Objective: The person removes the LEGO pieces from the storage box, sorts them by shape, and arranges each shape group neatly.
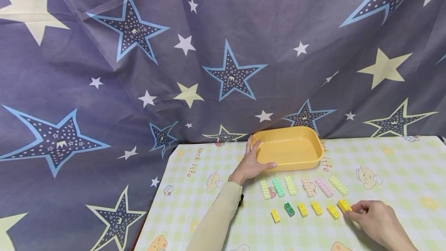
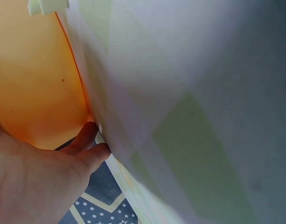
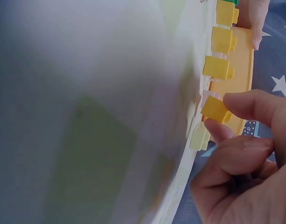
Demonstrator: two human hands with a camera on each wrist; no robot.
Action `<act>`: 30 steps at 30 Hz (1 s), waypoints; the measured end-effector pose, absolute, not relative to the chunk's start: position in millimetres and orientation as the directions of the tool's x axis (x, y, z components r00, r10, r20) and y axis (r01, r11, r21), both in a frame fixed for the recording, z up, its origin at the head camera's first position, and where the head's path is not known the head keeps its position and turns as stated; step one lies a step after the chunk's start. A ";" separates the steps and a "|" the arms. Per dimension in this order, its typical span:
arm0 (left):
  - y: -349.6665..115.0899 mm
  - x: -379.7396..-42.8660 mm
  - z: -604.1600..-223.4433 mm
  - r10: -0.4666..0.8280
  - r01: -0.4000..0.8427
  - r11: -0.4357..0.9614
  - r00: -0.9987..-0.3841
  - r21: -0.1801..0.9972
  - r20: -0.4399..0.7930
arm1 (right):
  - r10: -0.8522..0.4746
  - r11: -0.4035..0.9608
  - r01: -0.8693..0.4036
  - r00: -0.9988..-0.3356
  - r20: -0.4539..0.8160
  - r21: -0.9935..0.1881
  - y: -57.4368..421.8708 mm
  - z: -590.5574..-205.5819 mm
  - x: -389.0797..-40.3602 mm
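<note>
My left hand (image 1: pixel 249 165) is at the left end of a yellow plastic tub (image 1: pixel 289 165), thumb along the front wall and fingers at the side. In the left wrist view its fingertips (image 2: pixel 94 140) meet the tub's edge. My right hand (image 1: pixel 378 220) pinches a yellow toy building brick (image 1: pixel 344 205) between thumb and finger, at the right end of the front row. The right wrist view shows this held brick (image 3: pixel 216 108) tilted. Beside it in the row lie a yellow brick (image 1: pixel 333 212), more yellow ones and a dark green brick (image 1: pixel 289 209).
Behind the front row lies a row of longer bricks: pale yellow (image 1: pixel 265 189), mint green (image 1: pixel 278 187), pink (image 1: pixel 324 187) and others. A checked cloth (image 1: pixel 195 212) covers the table. A star-patterned curtain (image 1: pixel 195 69) hangs close behind the tub.
</note>
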State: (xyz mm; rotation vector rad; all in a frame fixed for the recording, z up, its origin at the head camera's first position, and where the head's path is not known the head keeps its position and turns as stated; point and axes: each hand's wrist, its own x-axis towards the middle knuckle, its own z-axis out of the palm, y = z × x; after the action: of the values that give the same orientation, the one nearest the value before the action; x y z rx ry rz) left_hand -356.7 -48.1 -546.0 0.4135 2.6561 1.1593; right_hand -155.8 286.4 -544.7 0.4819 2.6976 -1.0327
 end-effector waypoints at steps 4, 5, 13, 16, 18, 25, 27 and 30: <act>-48.0 -356.8 -546.1 0.337 0.165 0.650 -0.938 0.742 -0.087 | 0.222 0.716 0.363 -0.928 -0.299 -0.596 285.2 -544.4 -154.3; -47.9 -357.0 -546.3 0.337 0.164 0.651 -0.937 0.741 -0.088 | 0.221 0.718 0.363 -0.928 -0.300 -0.594 285.1 -544.5 -153.9; -47.9 -357.0 -548.0 0.337 0.165 0.654 -0.937 0.738 -0.089 | 0.221 0.712 0.394 -0.912 -0.347 -0.581 285.8 -548.5 -154.5; -48.2 -356.4 -548.0 0.338 0.167 0.657 -0.937 0.735 -0.088 | 0.223 0.705 0.409 -0.903 -0.366 -0.580 285.5 -549.6 -155.1; -48.5 -356.3 -548.0 0.338 0.169 0.659 -0.937 0.733 -0.088 | 0.216 0.705 0.407 -0.904 -0.370 -0.581 285.7 -549.9 -154.6; -49.1 -357.7 -548.3 0.339 0.170 0.656 -0.937 0.735 -0.086 | 0.184 0.723 0.379 -0.911 -0.368 -0.577 285.0 -546.6 -152.5; -49.1 -358.2 -548.5 0.340 0.171 0.656 -0.937 0.735 -0.085 | 0.182 0.727 0.378 -0.911 -0.370 -0.573 284.4 -545.7 -152.6; -49.3 -358.6 -549.2 0.340 0.170 0.654 -0.937 0.737 -0.086 | 0.179 0.730 0.380 -0.909 -0.377 -0.568 284.5 -546.2 -152.9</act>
State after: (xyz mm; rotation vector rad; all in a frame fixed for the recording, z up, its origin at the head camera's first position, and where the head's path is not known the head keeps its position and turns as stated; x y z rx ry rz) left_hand -358.6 -49.3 -549.2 0.4155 2.6558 1.1503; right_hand -152.9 284.5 -546.2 0.4375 2.6373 -0.9595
